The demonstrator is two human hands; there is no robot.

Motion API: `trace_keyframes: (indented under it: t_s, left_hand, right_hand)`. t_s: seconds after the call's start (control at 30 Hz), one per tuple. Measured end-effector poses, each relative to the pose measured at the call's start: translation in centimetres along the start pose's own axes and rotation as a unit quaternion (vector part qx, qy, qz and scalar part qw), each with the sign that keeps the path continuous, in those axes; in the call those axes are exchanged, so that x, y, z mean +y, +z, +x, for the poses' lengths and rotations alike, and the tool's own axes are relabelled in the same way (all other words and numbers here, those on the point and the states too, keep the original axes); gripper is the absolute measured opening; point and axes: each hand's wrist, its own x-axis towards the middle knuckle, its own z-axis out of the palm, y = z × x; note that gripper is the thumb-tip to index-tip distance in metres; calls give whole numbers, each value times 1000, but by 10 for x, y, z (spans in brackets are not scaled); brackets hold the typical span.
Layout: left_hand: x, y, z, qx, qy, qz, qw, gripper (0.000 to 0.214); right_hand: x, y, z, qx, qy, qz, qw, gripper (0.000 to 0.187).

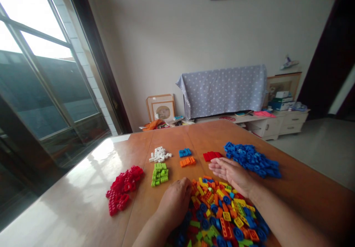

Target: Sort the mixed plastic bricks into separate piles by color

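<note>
A large mixed pile of toy building bricks (219,212) in orange, yellow, blue, green and red lies in front of me. At its left edge is my left hand (176,199), back upward and fingers curled down; whatever is in them is hidden. My right hand (229,172) hovers over the pile's far right side, fingers stretched out and palm turned to the left, holding nothing I can see. Just beyond its fingertips is a small group of red bricks (212,156). Orange bricks (188,161) and blue bricks (185,152) lie in short rows beyond the pile.
On the wooden table (144,210) are white bricks (160,154), lime green bricks (160,174), a red heap (124,189) at left and a blue heap (251,159) at right. Behind stands a low white cabinet (273,127) with a cloth-covered object (224,91).
</note>
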Motion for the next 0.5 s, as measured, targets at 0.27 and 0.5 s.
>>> trace_keyframes:
  t_s: [0.27, 0.5]
  left_hand:
    - [-10, 5, 4, -5, 5, 0, 1000, 24]
    - [-8, 3, 5, -13, -3, -3, 1000, 25]
  right_hand:
    - [5, 1, -3, -49, 23, -7, 999, 36]
    - [4, -2, -1, -35, 2, -8, 999, 35]
